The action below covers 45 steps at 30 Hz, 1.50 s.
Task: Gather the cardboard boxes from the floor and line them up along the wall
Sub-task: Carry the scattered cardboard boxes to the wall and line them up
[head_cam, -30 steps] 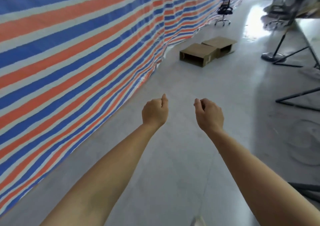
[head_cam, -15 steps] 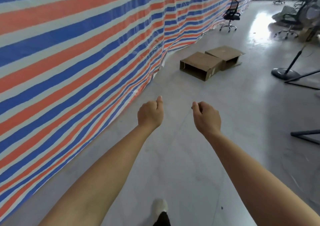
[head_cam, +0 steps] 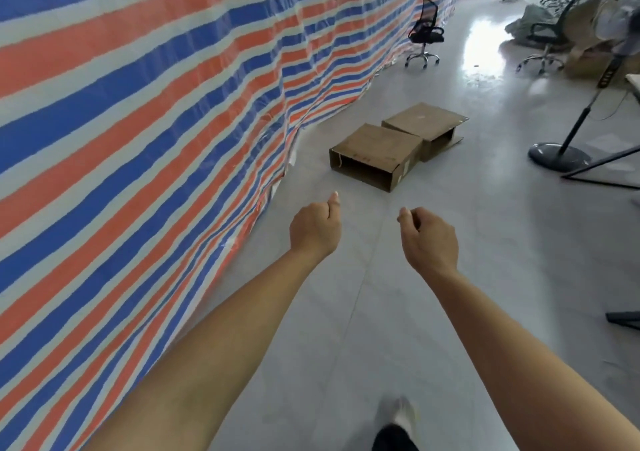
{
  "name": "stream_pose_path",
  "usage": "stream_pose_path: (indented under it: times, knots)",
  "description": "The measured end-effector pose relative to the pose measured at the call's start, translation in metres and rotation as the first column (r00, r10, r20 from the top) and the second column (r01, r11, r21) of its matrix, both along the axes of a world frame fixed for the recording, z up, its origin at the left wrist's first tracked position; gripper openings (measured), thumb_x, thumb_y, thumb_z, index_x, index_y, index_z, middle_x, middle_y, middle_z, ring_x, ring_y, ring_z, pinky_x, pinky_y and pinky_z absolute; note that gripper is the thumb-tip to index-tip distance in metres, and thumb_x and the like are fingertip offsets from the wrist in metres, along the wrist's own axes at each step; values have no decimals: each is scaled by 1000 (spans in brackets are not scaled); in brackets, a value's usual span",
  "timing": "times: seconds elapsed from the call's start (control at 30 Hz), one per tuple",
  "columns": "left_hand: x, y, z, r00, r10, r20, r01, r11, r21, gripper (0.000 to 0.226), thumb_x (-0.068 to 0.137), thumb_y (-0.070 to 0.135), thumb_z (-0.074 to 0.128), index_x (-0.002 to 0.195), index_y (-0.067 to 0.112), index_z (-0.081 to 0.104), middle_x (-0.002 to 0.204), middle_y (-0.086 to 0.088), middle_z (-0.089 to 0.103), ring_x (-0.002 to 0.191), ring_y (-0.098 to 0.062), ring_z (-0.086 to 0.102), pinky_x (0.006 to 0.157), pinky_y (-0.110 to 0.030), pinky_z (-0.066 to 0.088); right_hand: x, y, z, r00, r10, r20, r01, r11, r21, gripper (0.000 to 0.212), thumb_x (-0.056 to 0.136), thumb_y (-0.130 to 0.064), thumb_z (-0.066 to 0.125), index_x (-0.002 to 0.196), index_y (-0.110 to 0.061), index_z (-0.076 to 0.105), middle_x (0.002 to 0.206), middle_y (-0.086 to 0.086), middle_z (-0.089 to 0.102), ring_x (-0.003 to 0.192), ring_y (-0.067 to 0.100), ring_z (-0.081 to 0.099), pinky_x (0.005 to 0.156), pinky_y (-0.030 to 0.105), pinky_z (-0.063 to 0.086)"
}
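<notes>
Both bare arms reach forward from the bottom of the frame toward its centre. The left forearm point(head_cam: 207, 346) rises from the lower left and the right forearm point(head_cam: 519, 346) from the lower right. The left hand point(head_cam: 314, 229) sits just left of centre, back upward, fingers curled under into a fist, thumb lying along the top. The right hand point(head_cam: 431, 239) sits just right of centre, its fingers curled inward with the thumb tip near them. Neither hand holds anything, and they stay apart. At the bottom edge a pale shoe point(head_cam: 398, 414) shows below a dark trouser leg point(head_cam: 394, 439).
</notes>
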<state>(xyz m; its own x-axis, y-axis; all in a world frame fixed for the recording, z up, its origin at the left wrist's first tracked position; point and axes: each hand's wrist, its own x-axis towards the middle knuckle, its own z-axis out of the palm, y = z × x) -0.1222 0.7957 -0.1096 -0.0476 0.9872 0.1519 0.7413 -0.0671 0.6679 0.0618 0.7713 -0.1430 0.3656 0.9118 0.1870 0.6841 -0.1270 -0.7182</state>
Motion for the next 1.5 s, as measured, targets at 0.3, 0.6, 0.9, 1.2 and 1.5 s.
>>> stream_pose_path:
  times: [0.3, 0.6, 0.9, 1.2, 1.5]
  knots:
    - [109, 271, -6, 999, 47, -11, -47, 999, -13, 63, 106, 43, 32, 57, 11, 54, 53, -2, 47, 54, -14, 50, 63, -40, 53, 113, 289, -8, 999, 32, -10, -32, 999, -35, 46, 104, -40, 41, 73, -13, 61, 66, 3, 60, 62, 18, 55, 51, 31, 36]
    - [174, 504, -3, 993, 120, -13, -119, 992, 46, 55, 106, 40, 36, 56, 20, 44, 56, 5, 43, 54, -5, 44, 58, -18, 38, 186, 529, -16, 998, 69, 9, -68, 995, -79, 46, 102, -44, 43, 69, -16, 59, 67, 2, 59, 63, 17, 56, 52, 30, 38]
    - [243, 793, -62, 979, 120, 166, -101, 988, -116, 60, 107, 38, 30, 64, 8, 60, 66, -6, 60, 65, -17, 57, 59, -28, 40, 269, 791, -49, 998, 26, 57, -15, 985, -170, 39, 102, -43, 45, 75, -21, 63, 70, -2, 63, 66, 16, 59, 55, 29, 43]
    - [327, 1036, -65, 959, 129, 250, -71, 971, -230, 52, 106, 36, 33, 72, 8, 62, 67, -4, 57, 68, -18, 57, 77, -38, 52, 372, 1015, -62, 998, -20, 53, 32, 971, -236, 31, 101, -40, 48, 90, -19, 68, 81, -2, 67, 75, 18, 60, 62, 30, 43]
    - [395, 1254, -163, 872, 428, 239, -267, 823, -501, 58, 104, 43, 32, 71, 4, 59, 72, -8, 62, 69, -24, 58, 75, -39, 53, 425, 1262, -156, 988, 149, -44, -152, 867, -474, 23, 99, -33, 53, 104, -17, 67, 98, 0, 67, 91, 19, 60, 73, 31, 47]
